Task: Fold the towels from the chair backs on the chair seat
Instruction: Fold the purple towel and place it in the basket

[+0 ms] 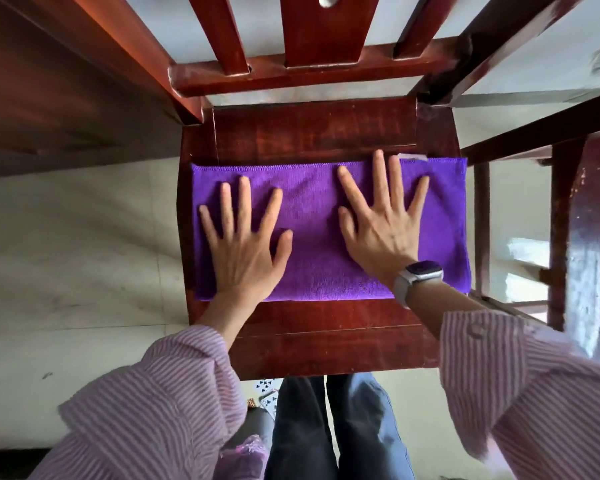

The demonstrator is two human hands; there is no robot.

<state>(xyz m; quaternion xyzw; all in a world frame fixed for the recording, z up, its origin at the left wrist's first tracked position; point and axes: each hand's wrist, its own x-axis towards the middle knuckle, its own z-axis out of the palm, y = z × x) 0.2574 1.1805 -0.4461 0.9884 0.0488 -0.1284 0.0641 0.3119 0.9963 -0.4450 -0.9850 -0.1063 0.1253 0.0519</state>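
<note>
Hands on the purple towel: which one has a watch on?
The right hand has it: a watch with a pale strap sits on its wrist. The left hand has a bare wrist. Both lie flat, fingers spread, on the towel.

Towel [312,216] lies across chair seat [326,337], seemingly overhanging right.

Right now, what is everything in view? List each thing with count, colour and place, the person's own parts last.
towel: one, purple, folded flat across the chair seat
chair seat: one, dark red wood, under the towel
chair back: one, red wooden slats, top of view
playing cards: a few, white, floor below the seat
watch: one, pale strap, right wrist
left hand: flat on the towel, fingers spread
right hand: flat on the towel, fingers spread
sleeves: two, pink striped
</note>
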